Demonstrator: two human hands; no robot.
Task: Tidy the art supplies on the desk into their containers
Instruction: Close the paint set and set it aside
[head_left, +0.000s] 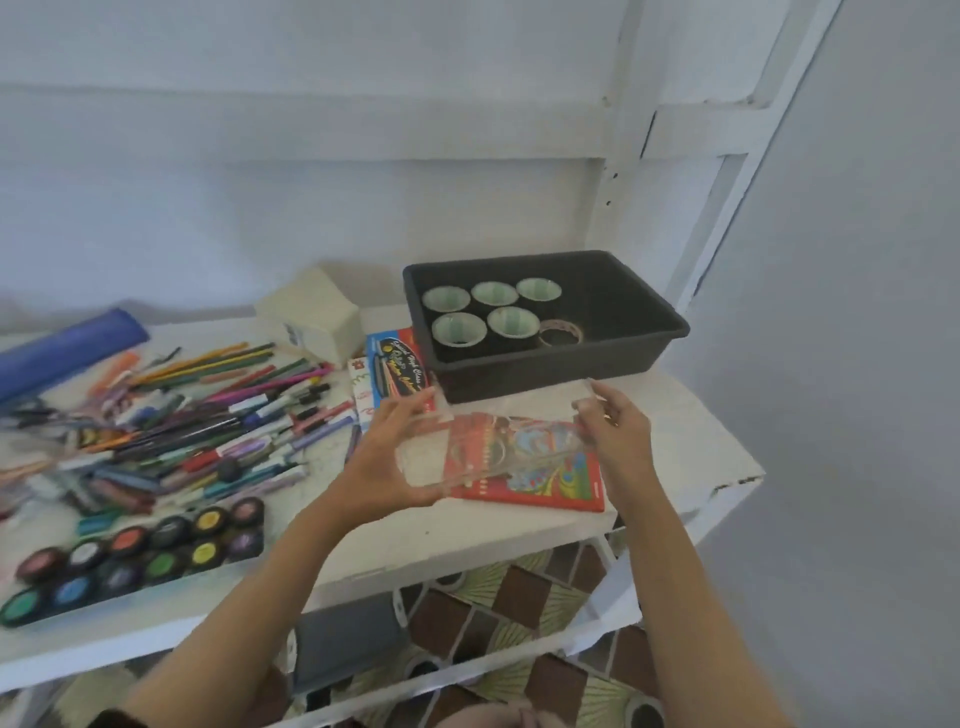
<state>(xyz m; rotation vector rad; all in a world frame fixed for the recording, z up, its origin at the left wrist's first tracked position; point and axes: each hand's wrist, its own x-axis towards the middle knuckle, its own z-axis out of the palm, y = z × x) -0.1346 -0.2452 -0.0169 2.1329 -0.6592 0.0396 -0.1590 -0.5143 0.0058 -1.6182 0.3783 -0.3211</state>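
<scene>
The left hand (387, 457) and right hand (615, 439) grip the clear box (470, 457) by its ends, where slick plastic might slip.

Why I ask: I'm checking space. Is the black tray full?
Partly full: six tape rolls sit at the left of the black tray; its right side is bare.

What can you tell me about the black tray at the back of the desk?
The tray is a dark rectangular tub, plastic by its look, with a flared rim and sloping walls. It sits flat at the back right of the desk. Inside, on the left, sit five tape rolls with pale green cores in two rows, and one clear roll beside them. Its right part is bare.
</scene>
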